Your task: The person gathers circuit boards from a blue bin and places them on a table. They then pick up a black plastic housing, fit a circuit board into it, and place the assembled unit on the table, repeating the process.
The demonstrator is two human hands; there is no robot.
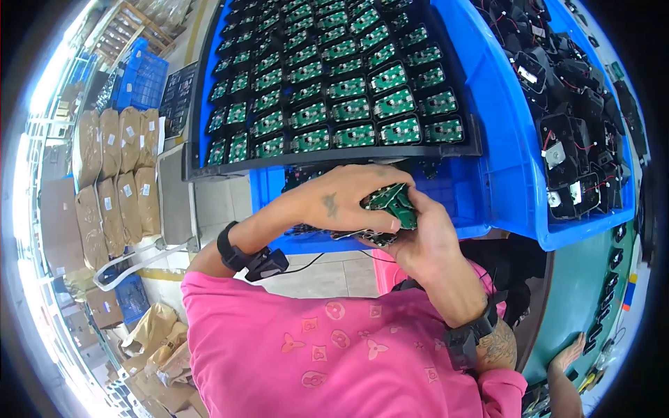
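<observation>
Several green circuit boards (396, 203) are bunched together between my two hands. My left hand (348, 198) reaches across from the left and is closed over them from above, its thumb pressed along the near side. From the right, my right hand (428, 233) cups the same bunch, with its fingers partly hidden behind the boards. Just beyond my hands is a black tray (334, 155) with rows of pockets, and green circuit boards (350, 110) lie in the pockets. Under the hands and the tray's near edge stands a blue bin (460, 209) with more boards partly visible inside.
At the right, another blue bin (519, 132) is heaped with black plastic housings (568, 150) with red wires. A green work table (575, 292) carries a row of small black parts. A co-worker's hand (568, 354) rests there. Brown paper packages (118, 167) stand on the left.
</observation>
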